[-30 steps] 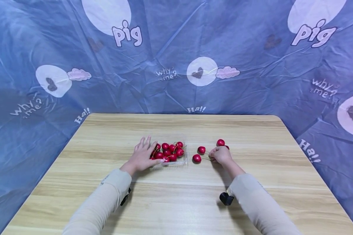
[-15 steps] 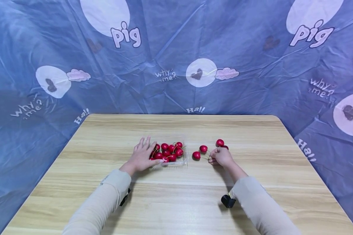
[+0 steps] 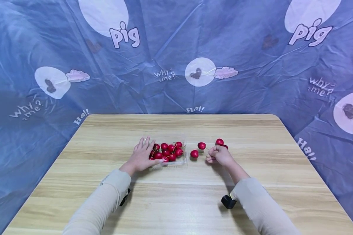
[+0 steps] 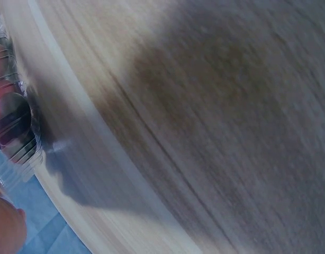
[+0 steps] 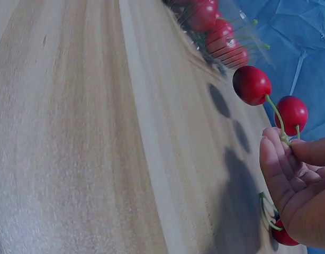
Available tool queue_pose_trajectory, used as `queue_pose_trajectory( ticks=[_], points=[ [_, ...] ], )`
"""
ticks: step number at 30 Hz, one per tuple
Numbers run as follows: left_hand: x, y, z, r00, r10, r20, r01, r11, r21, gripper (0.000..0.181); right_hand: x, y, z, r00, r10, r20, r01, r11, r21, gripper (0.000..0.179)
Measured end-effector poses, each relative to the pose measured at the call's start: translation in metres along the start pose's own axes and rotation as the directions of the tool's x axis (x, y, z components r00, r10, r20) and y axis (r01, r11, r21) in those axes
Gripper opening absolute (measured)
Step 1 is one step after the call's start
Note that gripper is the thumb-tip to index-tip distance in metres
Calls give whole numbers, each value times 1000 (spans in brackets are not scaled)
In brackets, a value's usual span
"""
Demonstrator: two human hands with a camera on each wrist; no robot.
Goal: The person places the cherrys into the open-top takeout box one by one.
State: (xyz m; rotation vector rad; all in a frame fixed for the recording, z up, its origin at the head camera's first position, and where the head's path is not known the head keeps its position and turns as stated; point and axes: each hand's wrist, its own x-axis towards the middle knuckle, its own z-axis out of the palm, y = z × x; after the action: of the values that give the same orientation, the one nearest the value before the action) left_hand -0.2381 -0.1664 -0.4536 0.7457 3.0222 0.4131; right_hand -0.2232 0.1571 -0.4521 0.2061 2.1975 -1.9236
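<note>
In the head view my left hand (image 3: 141, 156) rests over the left end of a clear plastic box (image 3: 180, 162), its fingers spread and its thumb along the near side. Several red cherries (image 3: 166, 152) fill the box. My right hand (image 3: 220, 155) pinches the joined green stems (image 5: 283, 138) of a pair of cherries between thumb and fingers. One cherry of the pair (image 5: 252, 85) is nearer the box, the other (image 5: 291, 115) farther back. In the right wrist view both are raised off the table, their shadows apart below them.
Two more cherries (image 3: 219, 142) lie just behind my right hand, one partly hidden by it. The wooden table (image 3: 176, 202) ends at a blue printed cloth (image 3: 164, 94) hanging behind.
The right hand has gathered the stems and lifted the pair of cherries; the pair has shifted slightly left and up towards the box. My left hand stays in place on the box.
</note>
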Motion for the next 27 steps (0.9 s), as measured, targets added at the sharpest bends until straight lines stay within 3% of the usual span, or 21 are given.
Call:
queue_pose_trajectory(
  ticks=[7,20,27],
  points=[
    [-1,1,2,999,-35,14,35,999,4,97,-5,-8,0,998,-48,35,47,999,27,14],
    [-4,7,2,999,-31,14,31,999,18,99,-13,-22,4,993,-67,96,52,987,151,22],
    [-5,10,2,999,-36,23,35,998,42,99,-16,-24,12,990,-97,107,71,970,232,13]
  ],
)
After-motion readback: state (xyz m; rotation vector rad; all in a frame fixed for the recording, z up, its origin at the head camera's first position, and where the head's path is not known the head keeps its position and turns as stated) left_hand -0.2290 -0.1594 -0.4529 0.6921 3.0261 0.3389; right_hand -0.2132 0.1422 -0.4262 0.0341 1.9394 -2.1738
